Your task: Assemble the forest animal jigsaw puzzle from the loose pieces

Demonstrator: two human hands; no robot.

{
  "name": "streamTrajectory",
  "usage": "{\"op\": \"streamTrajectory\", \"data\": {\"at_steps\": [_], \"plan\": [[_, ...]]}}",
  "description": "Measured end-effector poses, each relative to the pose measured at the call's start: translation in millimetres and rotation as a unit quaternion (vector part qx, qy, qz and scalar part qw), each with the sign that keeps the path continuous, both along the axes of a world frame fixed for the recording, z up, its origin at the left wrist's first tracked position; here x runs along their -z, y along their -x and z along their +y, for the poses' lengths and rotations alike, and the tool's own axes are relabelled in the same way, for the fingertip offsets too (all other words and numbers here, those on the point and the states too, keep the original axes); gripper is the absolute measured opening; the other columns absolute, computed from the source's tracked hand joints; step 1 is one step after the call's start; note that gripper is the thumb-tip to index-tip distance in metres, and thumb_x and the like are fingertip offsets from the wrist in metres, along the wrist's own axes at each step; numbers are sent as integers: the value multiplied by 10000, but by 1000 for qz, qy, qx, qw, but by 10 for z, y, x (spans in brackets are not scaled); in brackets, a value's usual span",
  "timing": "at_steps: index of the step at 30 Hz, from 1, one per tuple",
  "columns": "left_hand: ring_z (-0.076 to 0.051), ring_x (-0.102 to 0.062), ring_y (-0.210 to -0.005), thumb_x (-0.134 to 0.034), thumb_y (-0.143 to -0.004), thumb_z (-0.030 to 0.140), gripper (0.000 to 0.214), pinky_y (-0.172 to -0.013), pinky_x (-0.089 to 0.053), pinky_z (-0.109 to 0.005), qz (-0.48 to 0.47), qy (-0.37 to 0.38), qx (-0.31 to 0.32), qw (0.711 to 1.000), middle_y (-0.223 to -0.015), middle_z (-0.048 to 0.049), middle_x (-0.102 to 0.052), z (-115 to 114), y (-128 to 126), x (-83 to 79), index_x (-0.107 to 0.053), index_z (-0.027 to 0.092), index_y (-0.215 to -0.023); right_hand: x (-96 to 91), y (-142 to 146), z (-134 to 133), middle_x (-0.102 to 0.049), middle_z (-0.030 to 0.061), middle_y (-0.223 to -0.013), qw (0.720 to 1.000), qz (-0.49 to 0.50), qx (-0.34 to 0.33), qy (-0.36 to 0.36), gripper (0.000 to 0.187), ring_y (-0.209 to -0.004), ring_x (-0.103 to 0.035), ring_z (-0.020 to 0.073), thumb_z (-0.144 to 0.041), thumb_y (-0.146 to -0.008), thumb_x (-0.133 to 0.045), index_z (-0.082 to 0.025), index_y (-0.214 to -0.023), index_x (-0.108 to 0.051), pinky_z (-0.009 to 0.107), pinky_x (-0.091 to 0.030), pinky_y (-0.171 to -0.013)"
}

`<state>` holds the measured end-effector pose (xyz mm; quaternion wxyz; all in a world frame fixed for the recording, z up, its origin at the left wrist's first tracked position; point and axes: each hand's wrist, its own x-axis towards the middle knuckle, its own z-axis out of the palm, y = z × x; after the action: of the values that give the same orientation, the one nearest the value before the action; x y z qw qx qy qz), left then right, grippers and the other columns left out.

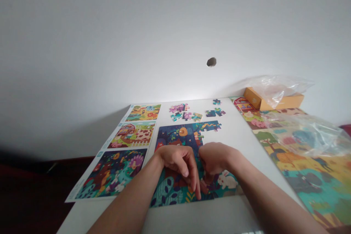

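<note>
A partly built jigsaw puzzle (181,137) with a dark blue night scene lies on the white table (236,131) in front of me. My left hand (179,162) rests on its lower middle, fingers bent and pointing down onto the pieces. My right hand (215,159) sits just beside it with fingers curled under, pressing on the puzzle; whether a piece is in it I cannot make out. Loose puzzle pieces (186,113) lie in a small group beyond the puzzle, near the wall.
A sheet with three reference pictures (123,150) lies left of the puzzle. A large colourful finished picture (307,161) covers the table's right side, with clear plastic bags (315,131) and an orange box (274,100) at the back right. The white wall has a dark hole (211,61).
</note>
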<state>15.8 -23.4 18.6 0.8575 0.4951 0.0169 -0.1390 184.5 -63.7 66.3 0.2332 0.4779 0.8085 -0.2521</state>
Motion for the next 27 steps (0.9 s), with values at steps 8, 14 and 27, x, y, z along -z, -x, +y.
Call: {"op": "streamTrajectory", "data": {"at_steps": [8, 14, 27], "plan": [[-365, -578, -1196, -644, -718, 295, 296, -1065, -409, -461, 10, -10, 10, 1000, -1060, -164, -730, 14, 0, -7, -773, 102, -902, 132, -223, 62, -679, 42, -639, 994, 89, -44, 55, 394, -523, -573, 156, -487, -612, -686, -147, -803, -748, 233, -357, -463], [-363, -575, -1201, -650, -723, 301, 302, -1059, -419, -453, 0, -21, 17, 1000, -1060, -161, -731, 8, -7, -48, -773, 104, -917, 123, -256, 108, -616, 9, -540, 986, 82, -13, 145, 470, -503, -590, 168, -493, -553, -742, -122, -841, -720, 237, -420, -498], [-365, -581, -1191, -656, -702, 302, 321, -1046, -434, -463, 5, -27, -5, 1000, -1038, -153, -736, -8, -15, -14, -776, 101, -921, 146, -260, 90, -594, -19, -521, 987, 106, 7, 124, 260, -496, -606, 156, -332, -650, -656, -144, -827, -683, 209, -404, -482]]}}
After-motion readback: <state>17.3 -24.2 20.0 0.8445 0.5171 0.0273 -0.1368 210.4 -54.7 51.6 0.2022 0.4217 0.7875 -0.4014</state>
